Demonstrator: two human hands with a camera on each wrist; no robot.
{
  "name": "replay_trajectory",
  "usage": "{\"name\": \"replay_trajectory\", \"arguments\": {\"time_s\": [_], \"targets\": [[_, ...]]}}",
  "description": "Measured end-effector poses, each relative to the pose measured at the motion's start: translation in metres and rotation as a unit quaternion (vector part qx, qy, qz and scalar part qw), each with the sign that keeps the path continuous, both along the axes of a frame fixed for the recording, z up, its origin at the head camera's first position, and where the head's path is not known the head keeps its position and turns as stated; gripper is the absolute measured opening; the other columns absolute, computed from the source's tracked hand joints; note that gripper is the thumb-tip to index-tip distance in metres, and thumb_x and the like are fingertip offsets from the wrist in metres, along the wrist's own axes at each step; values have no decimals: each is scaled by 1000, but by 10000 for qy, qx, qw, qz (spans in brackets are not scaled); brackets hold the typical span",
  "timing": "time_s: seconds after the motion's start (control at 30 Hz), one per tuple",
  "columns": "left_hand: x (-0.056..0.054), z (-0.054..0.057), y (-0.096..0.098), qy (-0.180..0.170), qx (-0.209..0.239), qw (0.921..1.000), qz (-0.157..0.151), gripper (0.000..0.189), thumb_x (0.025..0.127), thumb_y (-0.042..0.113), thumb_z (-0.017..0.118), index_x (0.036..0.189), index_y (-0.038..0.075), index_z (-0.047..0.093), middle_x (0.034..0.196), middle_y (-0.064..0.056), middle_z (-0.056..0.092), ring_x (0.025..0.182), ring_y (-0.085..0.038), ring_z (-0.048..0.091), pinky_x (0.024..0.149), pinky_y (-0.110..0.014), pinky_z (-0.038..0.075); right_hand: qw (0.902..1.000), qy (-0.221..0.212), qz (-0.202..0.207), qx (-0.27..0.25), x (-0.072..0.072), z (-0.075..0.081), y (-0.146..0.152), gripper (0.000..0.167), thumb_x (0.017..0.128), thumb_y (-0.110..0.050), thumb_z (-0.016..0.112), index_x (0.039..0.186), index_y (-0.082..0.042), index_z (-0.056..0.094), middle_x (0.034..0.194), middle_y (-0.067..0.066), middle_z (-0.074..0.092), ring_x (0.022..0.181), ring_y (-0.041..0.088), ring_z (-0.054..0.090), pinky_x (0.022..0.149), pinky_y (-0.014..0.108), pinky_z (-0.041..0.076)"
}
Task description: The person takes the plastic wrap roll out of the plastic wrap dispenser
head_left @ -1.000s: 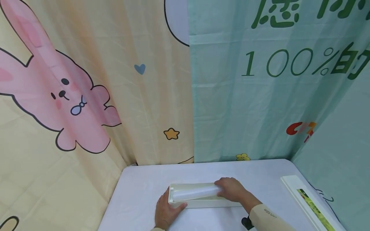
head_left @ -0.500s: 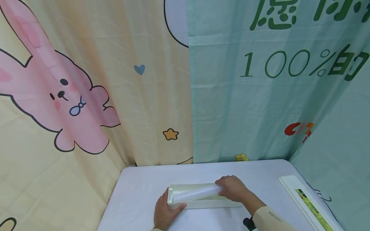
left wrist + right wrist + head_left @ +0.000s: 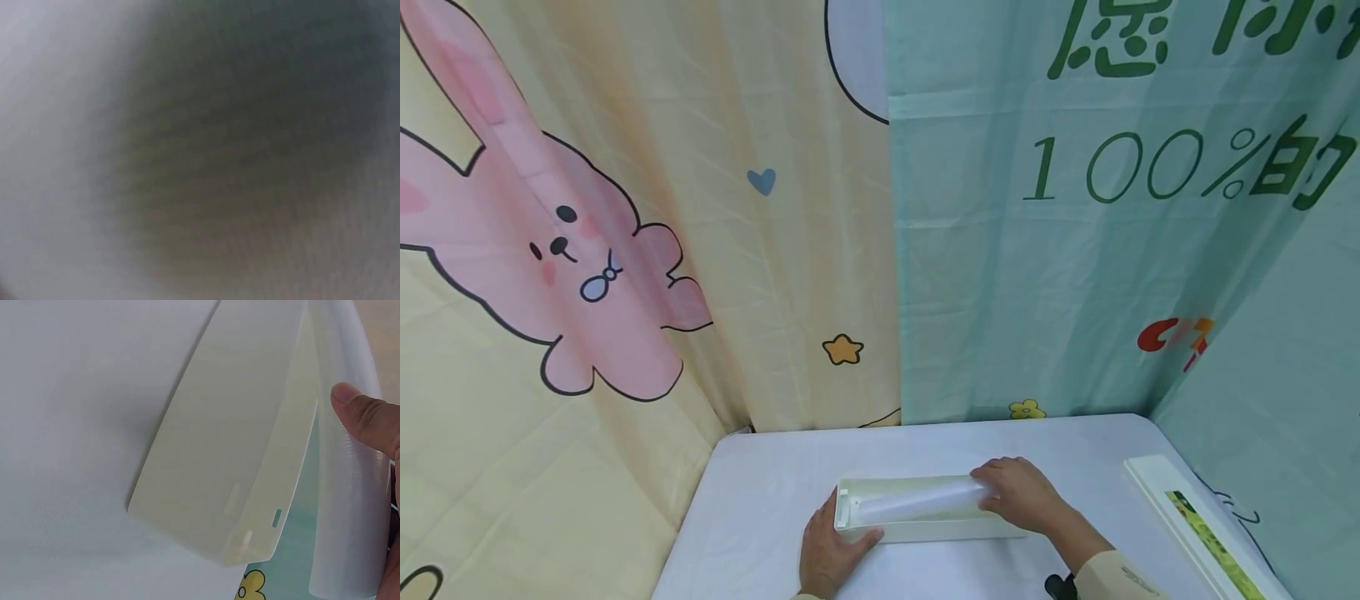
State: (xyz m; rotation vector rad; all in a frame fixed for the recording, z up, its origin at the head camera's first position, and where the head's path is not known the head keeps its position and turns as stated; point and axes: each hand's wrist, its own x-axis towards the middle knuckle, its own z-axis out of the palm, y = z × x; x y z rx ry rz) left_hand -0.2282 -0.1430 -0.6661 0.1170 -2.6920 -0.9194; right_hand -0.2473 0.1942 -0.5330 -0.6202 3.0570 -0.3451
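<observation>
A long white dispenser box (image 3: 947, 528) lies without a cover on the table, its hollow facing up. My left hand (image 3: 833, 550) holds its left end, thumb on the front wall and fingers round the end. A roll of clear plastic wrap (image 3: 917, 502) lies slanted in the box. My right hand (image 3: 1022, 498) grips the roll's right end, raised above the box. In the right wrist view, the thumb (image 3: 365, 419) presses on the roll (image 3: 350, 506), which stands apart from the box's slotted end (image 3: 250, 544). Blur hides everything in the left wrist view.
A long white lid (image 3: 1157, 483) with a green and yellow label (image 3: 1213, 542) lies at the right side of the white table (image 3: 760, 483). Printed curtains (image 3: 820, 250) hang behind and at both sides.
My right hand has shifted slightly to the right, and the roll has slid a little right with it. My left hand keeps its hold on the box.
</observation>
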Motion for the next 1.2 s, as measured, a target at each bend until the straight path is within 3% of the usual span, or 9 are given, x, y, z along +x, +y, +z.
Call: {"name": "replay_trajectory", "arguments": {"time_s": [0.27,0.5,0.7,0.87,1.2], "targets": [[0,1,0,17,27,10000,-14,115,63,74,83,150,9,45,132,-11,65,121,-31,60,112,-52,45,9973,-15,-564,-460,5,0,4,46,83,-32,84,126,-21,72,122,-3,73,117,23,66,106,52,52],[-1,0,0,-176,133,9998,-33,117,63,74,82,152,10,43,135,-11,64,124,-31,59,114,-51,43,9945,52,-860,-599,9,-5,4,46,82,-33,84,125,-22,71,122,-2,73,115,24,67,104,54,53],[-1,1,1,-233,35,9997,-19,118,63,76,81,152,10,43,137,-11,63,125,-31,59,114,-52,43,9877,632,-1043,-979,12,-15,7,45,80,-33,86,122,-21,73,118,-1,75,110,22,70,97,48,57],[0,2,2,-293,-33,9996,3,119,63,77,80,153,9,41,140,-12,61,127,-32,58,115,-53,42,9767,1143,-1219,-1345,16,-25,13,45,78,-29,87,119,-14,74,115,5,76,104,28,71,90,50,59],[0,0,2,-289,-62,9996,28,119,63,78,79,153,11,41,139,-9,61,126,-30,58,115,-52,43,9615,1578,-1716,-1456,20,-34,27,51,80,-29,87,123,-8,70,120,16,74,107,37,70,90,59,57]]}}
